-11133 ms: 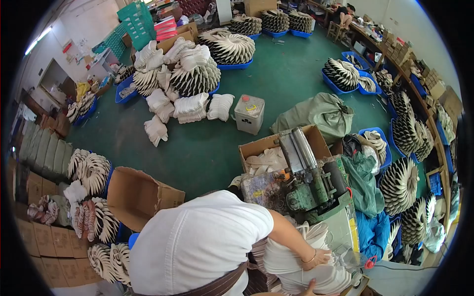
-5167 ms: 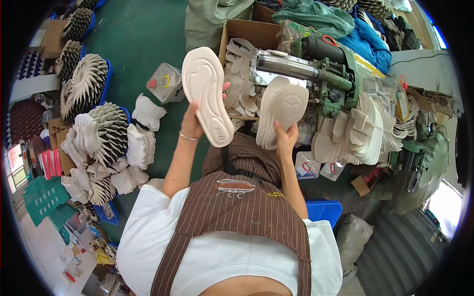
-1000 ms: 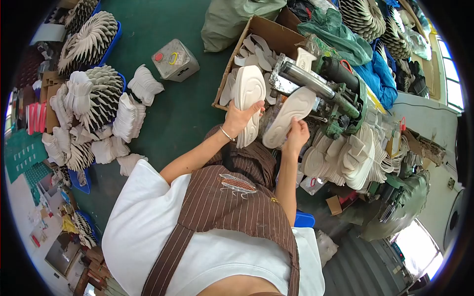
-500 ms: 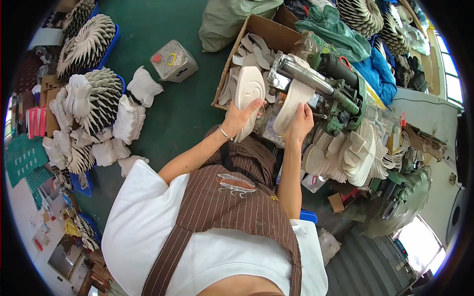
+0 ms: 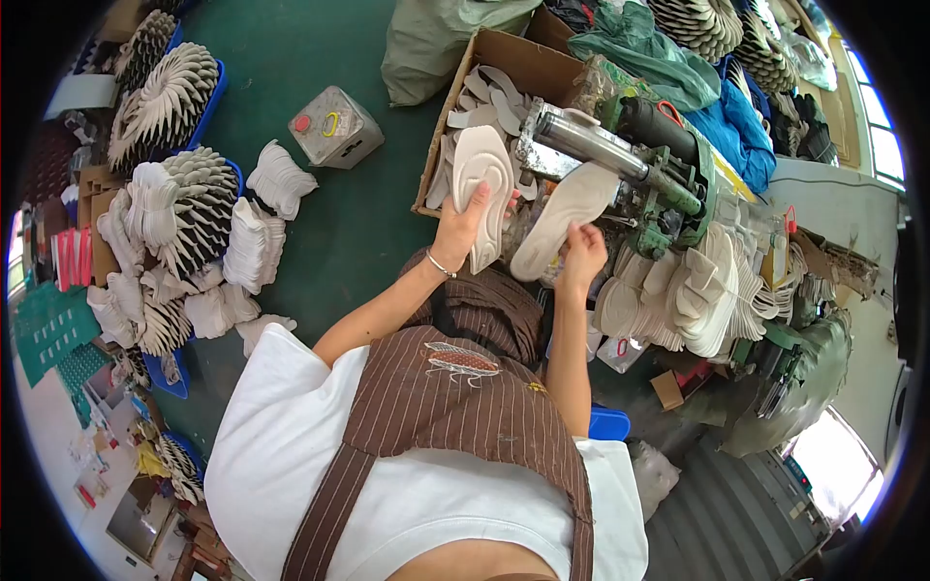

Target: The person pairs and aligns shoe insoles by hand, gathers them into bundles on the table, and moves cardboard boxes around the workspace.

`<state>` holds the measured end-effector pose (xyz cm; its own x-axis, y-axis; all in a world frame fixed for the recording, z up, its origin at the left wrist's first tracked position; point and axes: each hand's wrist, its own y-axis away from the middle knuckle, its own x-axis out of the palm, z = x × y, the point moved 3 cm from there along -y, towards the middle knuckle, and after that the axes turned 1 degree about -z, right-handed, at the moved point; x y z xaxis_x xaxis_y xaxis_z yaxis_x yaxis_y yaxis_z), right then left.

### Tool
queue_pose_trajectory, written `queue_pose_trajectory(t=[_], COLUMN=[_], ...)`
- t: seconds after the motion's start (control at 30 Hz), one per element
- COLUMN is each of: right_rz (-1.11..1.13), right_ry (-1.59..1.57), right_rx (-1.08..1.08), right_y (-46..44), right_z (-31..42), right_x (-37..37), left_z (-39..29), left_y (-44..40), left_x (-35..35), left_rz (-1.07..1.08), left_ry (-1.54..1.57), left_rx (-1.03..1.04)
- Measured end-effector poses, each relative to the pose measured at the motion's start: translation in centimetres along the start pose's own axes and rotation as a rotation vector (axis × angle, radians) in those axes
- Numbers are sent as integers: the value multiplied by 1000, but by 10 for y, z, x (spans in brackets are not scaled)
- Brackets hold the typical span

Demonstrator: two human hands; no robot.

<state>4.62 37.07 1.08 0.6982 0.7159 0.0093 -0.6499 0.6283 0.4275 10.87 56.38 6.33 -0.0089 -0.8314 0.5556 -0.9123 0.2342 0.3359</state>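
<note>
My left hand [image 5: 459, 230] is closed around a cream-white insole [image 5: 481, 174] held upright, its raised contour facing me. Another insole may lie behind it; I cannot tell. My right hand [image 5: 583, 256] pinches the right edge of a second insole [image 5: 562, 221], which slants with its upper end just below the metal roller [image 5: 596, 145] of a green machine [image 5: 690, 179]. Whether that end touches the machine is unclear. The cardboard box [image 5: 438, 155] behind my left hand holds many loose insole pieces.
Stacked insoles [image 5: 712, 290] stand to the right below the machine. At left, bundled insoles [image 5: 254, 247] and blue bins [image 5: 217, 102] of fanned insoles sit on the green floor [image 5: 291, 48]. A square plastic can [image 5: 339, 131] stands nearby. A green sack [image 5: 426, 48] is behind the box.
The insole in my right hand has come down and left, tilting more, and now shows its broad face. My right hand has dropped slightly. My left hand's insole has turned a little.
</note>
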Motion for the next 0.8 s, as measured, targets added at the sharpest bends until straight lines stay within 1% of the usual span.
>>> queue_pose_trajectory(t=[0.03, 0.1, 0.13, 0.17, 0.2, 0.23, 0.3, 0.37, 0.4, 0.43, 0.47, 0.5, 0.53, 0.57, 0.6, 0.63, 0.67, 0.7, 0.73, 0.77, 0.8], right_rz=[-8, 81, 217, 285, 419, 492, 349, 248, 261, 209, 132, 149, 250, 434, 569, 703, 762, 740, 608, 471, 167], right_ry=[-3, -22, -5, -12, 138, 16, 28, -84, -71, 6, 156, 213, 356, 359, 324, 455, 471, 347, 385, 245, 114], right_rx=[0, -98, -109, 73, 122, 109, 124, 141, 179, 107, 10, -152, -31, -46, 0, -138, -266, -171, -194, -239, -265], right_y=[-8, -3, 18, 43, 58, 82, 67, 37, 22, -3, -7, -10, 4, 11, 33, 52, 60, 62, 55, 38, 25], right_z=[-4, 13, 26, 29, 13, 29, 3, 6, 11, -8, -1, -10, 6, -5, 17, 53, 81, 107, 132, 151, 165], right_x=[4, 26, 39, 50, 48, 61, 49, 39, 37, 32, 30, 26, 21, 16, 6, -12, -36, -66, -102, -142, -185], left_z=[7, 22, 20, 18, 17, 17, 15, 29, 28, 27, 27, 27, 27, 25, 23, 22, 23, 25, 28, 32, 40], left_y=[-1, -2, -2, 2, 5, 5, 5, 0, 3, 7, 9, 11, 12, 15, 18, 20, 21, 22, 25, 28, 29], left_x=[-3, -8, -6, -3, -1, 0, 5, -4, -1, 4, 9, 13, 21, 29, 40, 53, 65, 78, 92, 106, 122], left_rz=[6, -40, -29, -38, -46, -30, 59, 32, -14, -46, -32, -14, 24, 55, 107, 149, 182, 214, 297, 373, 438], left_ry=[-2, 15, 12, -33, -80, -87, -254, -433, -476, -516, -547, -574, -607, -642, -630, -619, -631, -629, -668, -708, -715], left_rx=[-6, -66, -65, -95, -125, -130, -58, 61, 85, 109, 167, 226, 241, 253, 249, 250, 267, 265, 249, 234, 208])
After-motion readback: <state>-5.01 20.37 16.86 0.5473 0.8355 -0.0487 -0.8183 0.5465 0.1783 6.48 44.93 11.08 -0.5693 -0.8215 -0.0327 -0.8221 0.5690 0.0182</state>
